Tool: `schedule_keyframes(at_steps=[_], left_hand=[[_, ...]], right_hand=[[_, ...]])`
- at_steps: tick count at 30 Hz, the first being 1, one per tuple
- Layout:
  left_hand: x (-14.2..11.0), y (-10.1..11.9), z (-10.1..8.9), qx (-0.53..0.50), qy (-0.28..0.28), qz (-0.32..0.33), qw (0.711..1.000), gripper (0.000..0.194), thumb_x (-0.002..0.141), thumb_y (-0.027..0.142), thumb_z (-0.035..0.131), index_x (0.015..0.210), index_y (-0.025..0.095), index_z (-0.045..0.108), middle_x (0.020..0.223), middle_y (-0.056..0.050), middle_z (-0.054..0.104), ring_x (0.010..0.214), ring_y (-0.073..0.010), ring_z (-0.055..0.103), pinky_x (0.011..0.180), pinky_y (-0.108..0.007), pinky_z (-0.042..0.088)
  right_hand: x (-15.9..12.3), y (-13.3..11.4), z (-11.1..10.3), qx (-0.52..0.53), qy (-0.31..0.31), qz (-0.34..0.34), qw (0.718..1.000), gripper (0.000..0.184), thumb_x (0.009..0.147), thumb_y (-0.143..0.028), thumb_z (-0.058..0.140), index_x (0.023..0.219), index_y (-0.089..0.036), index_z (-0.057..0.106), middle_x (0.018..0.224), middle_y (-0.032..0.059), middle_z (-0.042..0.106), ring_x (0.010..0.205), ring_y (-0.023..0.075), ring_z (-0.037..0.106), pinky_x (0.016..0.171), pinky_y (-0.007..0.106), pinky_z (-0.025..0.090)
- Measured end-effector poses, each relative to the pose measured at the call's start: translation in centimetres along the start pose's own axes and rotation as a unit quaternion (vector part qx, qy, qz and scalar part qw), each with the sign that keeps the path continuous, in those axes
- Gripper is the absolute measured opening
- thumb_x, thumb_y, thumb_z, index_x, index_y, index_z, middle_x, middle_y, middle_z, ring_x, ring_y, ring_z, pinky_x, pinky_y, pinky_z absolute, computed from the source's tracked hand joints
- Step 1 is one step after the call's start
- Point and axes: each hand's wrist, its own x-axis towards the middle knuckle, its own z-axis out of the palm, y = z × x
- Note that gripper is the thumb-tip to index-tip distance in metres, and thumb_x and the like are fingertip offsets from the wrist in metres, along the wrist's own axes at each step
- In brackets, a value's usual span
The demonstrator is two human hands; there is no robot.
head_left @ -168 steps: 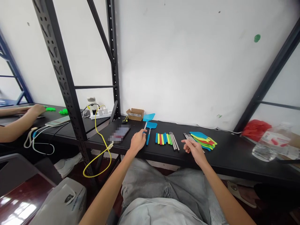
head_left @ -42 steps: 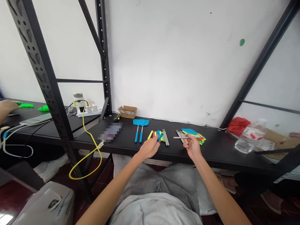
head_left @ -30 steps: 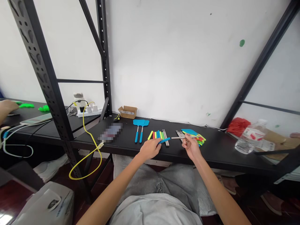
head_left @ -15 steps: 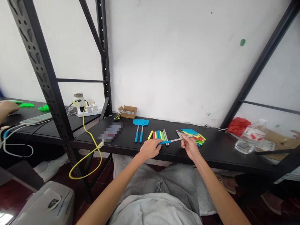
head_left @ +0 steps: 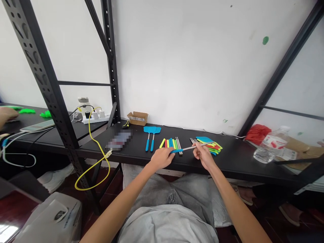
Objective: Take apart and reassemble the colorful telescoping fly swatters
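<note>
My left hand [head_left: 162, 158] pinches a blue handle sleeve [head_left: 176, 151] just above the black shelf [head_left: 235, 161]. My right hand [head_left: 202, 155] grips a thin metal rod [head_left: 193, 147] whose left end goes into that sleeve. Behind my hands lie a row of coloured handle sleeves [head_left: 169, 143] with metal rods [head_left: 178, 145] beside them. More rods [head_left: 192, 140] and a stack of coloured flat heads [head_left: 211, 145] lie behind my right hand. Two finished blue swatters [head_left: 151, 135] rest to the left.
A blurred phone [head_left: 118, 140] and a small cardboard box [head_left: 138, 118] lie on the shelf's left part. A yellow cable [head_left: 93, 148] hangs off its edge by the black rack post [head_left: 48, 91]. A water bottle [head_left: 272, 148] stands at right. Another person's hand [head_left: 6, 113] is far left.
My left hand picked up a blue sleeve and my right hand a metal rod; they came together and the rod's end now sits in the sleeve. The view shifted slightly.
</note>
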Motion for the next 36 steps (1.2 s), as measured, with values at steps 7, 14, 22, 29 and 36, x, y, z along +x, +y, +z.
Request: schedule_keyframes(at_steps=[7, 14, 22, 29, 36], left_hand=[[-0.1, 0.0, 0.0, -0.006, -0.004, -0.001, 1.0, 0.03, 0.098, 0.035, 0.039, 0.113, 0.024, 0.062, 0.098, -0.006, 0.071, 0.092, -0.0248, 0.066, 0.075, -0.031, 0.047], [0.0, 0.1, -0.1, -0.014, -0.011, 0.001, 1.0, 0.034, 0.1, 0.04, 0.035, 0.115, 0.024, 0.061, 0.097, -0.006, 0.071, 0.09, -0.0241, 0.066, 0.075, -0.03, 0.046], [0.0, -0.1, -0.4, -0.025, -0.016, -0.007, 1.0, 0.038, 0.101, 0.043, 0.029, 0.1, 0.024, 0.062, 0.087, -0.004, 0.068, 0.085, -0.0235, 0.065, 0.068, -0.028, 0.043], [0.0, 0.0, -0.3, -0.036, -0.013, -0.013, 0.999, 0.035, 0.101, 0.041, 0.03, 0.097, 0.024, 0.061, 0.085, -0.004, 0.068, 0.083, -0.0234, 0.065, 0.066, -0.027, 0.041], [0.2, -0.5, -0.1, -0.036, 0.004, -0.01, 0.999, 0.035, 0.101, 0.04, 0.032, 0.096, 0.023, 0.062, 0.082, -0.004, 0.067, 0.082, -0.0236, 0.065, 0.064, -0.027, 0.038]], right_hand=[[0.0, -0.2, 0.0, -0.014, -0.018, 0.012, 1.0, 0.041, 0.08, -0.059, 0.068, 0.084, -0.018, 0.069, 0.051, -0.0005, 0.054, 0.044, 0.0101, 0.039, 0.039, 0.022, 0.026], [-0.1, 0.2, 0.7, -0.12, -0.092, 0.006, 0.988, 0.038, 0.078, -0.056, 0.071, 0.076, -0.019, 0.07, 0.056, 0.0015, 0.06, 0.046, 0.0111, 0.042, 0.043, 0.024, 0.031], [0.6, -0.1, -0.6, 0.121, 0.091, 0.002, 0.989, 0.03, 0.073, -0.047, 0.077, 0.085, -0.02, 0.07, 0.058, -0.0038, 0.049, 0.044, 0.0078, 0.037, 0.04, 0.024, 0.03], [0.8, 0.5, -0.8, 0.111, 0.086, 0.007, 0.99, 0.028, 0.067, -0.034, 0.082, 0.088, -0.019, 0.072, 0.069, 0.0002, 0.061, 0.05, 0.0088, 0.046, 0.043, 0.024, 0.033], [0.7, 0.8, -0.8, 0.063, 0.076, -0.008, 0.995, 0.031, 0.067, -0.038, 0.083, 0.088, -0.017, 0.073, 0.071, 0.0032, 0.066, 0.051, 0.0086, 0.046, 0.043, 0.022, 0.033]])
